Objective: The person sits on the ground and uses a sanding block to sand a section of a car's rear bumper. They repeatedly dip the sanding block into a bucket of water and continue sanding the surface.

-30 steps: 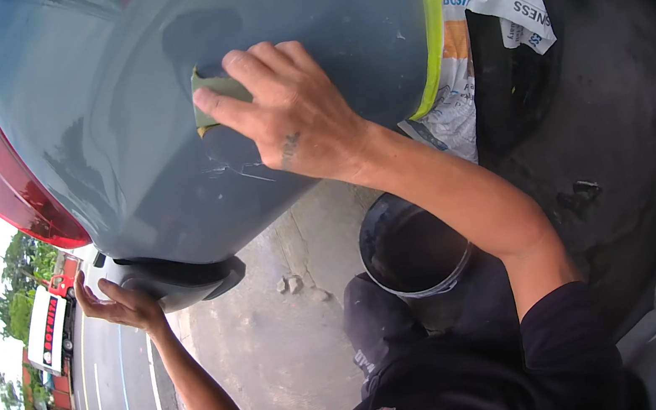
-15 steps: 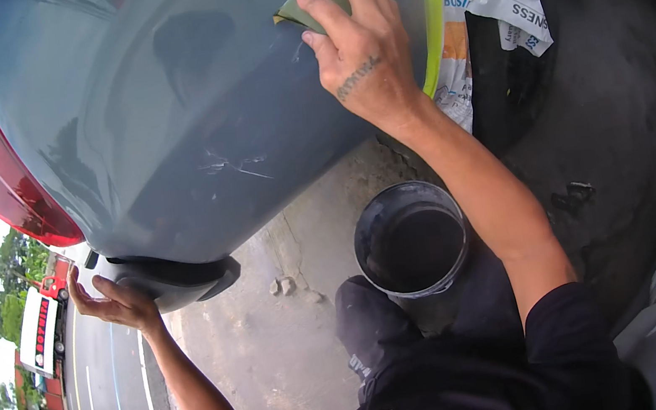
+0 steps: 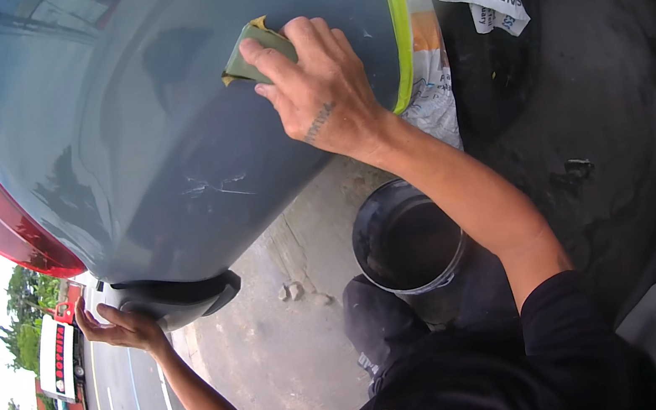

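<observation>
Presently, we face the panel, with tape at right and trim below. Our left hand, fingers spread, is at the trim; contact is unclear. Our right hand grips the pad against the panel, above the scratch. The pad has shifted back from the tape, so the stroke reverses.

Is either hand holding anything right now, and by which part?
The right hand holds the green block by its right side, one finger laid across its outer face. The left hand is open at the dark bumper piece, gripping nothing that shows.
</observation>
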`<move>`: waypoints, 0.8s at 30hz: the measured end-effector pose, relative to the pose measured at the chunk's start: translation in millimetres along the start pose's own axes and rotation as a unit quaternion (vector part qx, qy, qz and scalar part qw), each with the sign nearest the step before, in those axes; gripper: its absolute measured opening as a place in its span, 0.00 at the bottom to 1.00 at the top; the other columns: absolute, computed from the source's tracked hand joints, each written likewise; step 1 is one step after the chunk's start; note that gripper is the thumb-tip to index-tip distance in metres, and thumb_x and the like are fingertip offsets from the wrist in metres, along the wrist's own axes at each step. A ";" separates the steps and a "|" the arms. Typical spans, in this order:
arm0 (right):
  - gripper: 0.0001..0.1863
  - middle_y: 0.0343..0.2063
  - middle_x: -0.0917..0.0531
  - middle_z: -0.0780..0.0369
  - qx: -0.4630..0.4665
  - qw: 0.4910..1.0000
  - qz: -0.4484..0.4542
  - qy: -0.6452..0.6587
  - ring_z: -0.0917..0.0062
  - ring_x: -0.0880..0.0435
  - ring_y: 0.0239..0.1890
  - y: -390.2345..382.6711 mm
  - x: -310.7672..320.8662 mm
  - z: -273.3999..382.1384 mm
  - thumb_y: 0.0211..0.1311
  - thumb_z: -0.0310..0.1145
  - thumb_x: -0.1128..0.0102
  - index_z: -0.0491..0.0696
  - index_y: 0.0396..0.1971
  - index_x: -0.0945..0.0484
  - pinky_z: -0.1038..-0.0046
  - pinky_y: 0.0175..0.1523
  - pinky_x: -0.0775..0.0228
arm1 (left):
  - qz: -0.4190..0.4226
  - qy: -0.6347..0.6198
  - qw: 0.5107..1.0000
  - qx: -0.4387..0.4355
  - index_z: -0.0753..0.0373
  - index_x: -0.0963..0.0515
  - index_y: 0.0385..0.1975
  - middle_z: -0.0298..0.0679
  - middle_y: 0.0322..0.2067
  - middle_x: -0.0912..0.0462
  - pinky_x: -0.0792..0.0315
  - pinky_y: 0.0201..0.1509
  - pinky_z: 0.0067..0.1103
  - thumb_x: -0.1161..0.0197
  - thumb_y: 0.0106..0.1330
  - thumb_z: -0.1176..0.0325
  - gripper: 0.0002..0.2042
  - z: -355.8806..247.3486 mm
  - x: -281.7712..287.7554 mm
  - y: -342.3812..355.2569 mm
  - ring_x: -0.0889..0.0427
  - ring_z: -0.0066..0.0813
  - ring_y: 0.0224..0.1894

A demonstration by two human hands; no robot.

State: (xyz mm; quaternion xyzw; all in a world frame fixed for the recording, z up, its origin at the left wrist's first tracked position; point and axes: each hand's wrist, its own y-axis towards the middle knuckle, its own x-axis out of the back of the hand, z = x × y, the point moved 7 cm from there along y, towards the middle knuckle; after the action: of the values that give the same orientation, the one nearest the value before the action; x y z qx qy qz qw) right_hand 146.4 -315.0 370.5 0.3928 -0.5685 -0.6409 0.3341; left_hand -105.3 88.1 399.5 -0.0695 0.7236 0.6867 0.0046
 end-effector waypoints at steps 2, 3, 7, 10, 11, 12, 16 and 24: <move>0.23 0.40 0.23 0.56 -0.047 0.996 -0.050 -0.058 0.60 0.22 0.42 3.5 20.4 -43.7 0.57 0.26 0.25 0.44 0.54 0.16 0.57 0.43 0.29 | 0.015 0.008 1.000 -0.015 0.69 0.34 0.70 0.54 0.66 0.26 0.37 0.79 0.46 0.48 0.82 0.63 0.23 -2.2 1.2 -0.4 0.26 0.50 0.69; 0.24 0.39 0.23 0.55 -0.072 0.993 -0.062 -0.072 0.60 0.22 0.42 0.5 21.9 -47.2 0.57 0.26 0.25 0.44 0.55 0.16 0.58 0.44 0.28 | 0.022 0.009 1.000 -0.019 0.69 0.33 0.70 0.53 0.67 0.27 0.37 0.79 0.45 0.48 0.81 0.62 0.24 -4.0 -1.8 -2.8 0.27 0.50 0.70; 0.23 0.39 0.22 0.54 -0.054 0.998 -0.021 -0.004 0.60 0.21 0.42 -2.8 -8.2 18.1 0.58 0.26 0.25 0.44 0.55 0.16 0.57 0.44 0.28 | 0.025 0.000 1.000 0.008 0.68 0.33 0.71 0.52 0.68 0.28 0.36 0.78 0.44 0.49 0.82 0.61 0.24 2.1 -11.1 -5.6 0.28 0.50 0.71; 0.23 0.39 0.22 0.55 -0.002 0.999 -0.020 -0.026 0.60 0.21 0.41 4.9 13.5 -19.7 0.57 0.26 0.25 0.45 0.55 0.16 0.56 0.44 0.29 | 0.021 0.017 1.000 -0.015 0.68 0.33 0.71 0.53 0.67 0.28 0.35 0.78 0.45 0.48 0.83 0.62 0.23 3.9 5.3 3.3 0.26 0.50 0.70; 0.24 0.39 0.22 0.56 -0.028 0.996 -0.040 -0.075 0.59 0.21 0.40 6.4 23.2 -47.8 0.56 0.25 0.24 0.46 0.55 0.15 0.56 0.44 0.30 | 0.021 0.014 0.999 -0.028 0.68 0.33 0.72 0.53 0.66 0.28 0.34 0.77 0.45 0.47 0.83 0.63 0.23 -0.6 -3.1 -1.3 0.26 0.49 0.70; 0.25 0.39 0.22 0.55 -0.035 0.993 -0.048 -0.098 0.58 0.22 0.41 7.6 26.0 -49.5 0.55 0.24 0.25 0.46 0.56 0.16 0.56 0.44 0.31 | 0.019 0.012 0.999 -0.043 0.68 0.33 0.72 0.53 0.66 0.28 0.34 0.77 0.45 0.47 0.82 0.64 0.23 -3.8 -10.1 -4.8 0.26 0.49 0.70; 0.22 0.39 0.23 0.56 0.013 1.000 -0.009 -0.020 0.61 0.22 0.43 8.6 -17.9 21.5 0.54 0.21 0.30 0.46 0.52 0.13 0.59 0.48 0.32 | 0.025 -0.009 0.999 -0.033 0.69 0.33 0.72 0.54 0.66 0.27 0.34 0.77 0.44 0.47 0.82 0.64 0.23 1.7 -11.3 -4.6 0.25 0.49 0.69; 0.21 0.42 0.19 0.58 0.053 0.998 -0.037 -0.027 0.62 0.20 0.46 18.1 -0.6 -2.8 0.55 0.22 0.29 0.49 0.51 0.11 0.60 0.52 0.30 | 0.016 -0.004 0.999 -0.037 0.71 0.34 0.70 0.54 0.65 0.27 0.31 0.74 0.43 0.47 0.83 0.63 0.23 -2.0 -14.2 -8.1 0.25 0.46 0.69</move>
State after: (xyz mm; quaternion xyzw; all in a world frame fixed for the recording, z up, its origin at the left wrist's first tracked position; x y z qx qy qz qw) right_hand 148.9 -318.2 388.4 0.4130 -0.5954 -0.6323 0.2740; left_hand -90.1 87.1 393.0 -0.0550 0.6986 0.7133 -0.0056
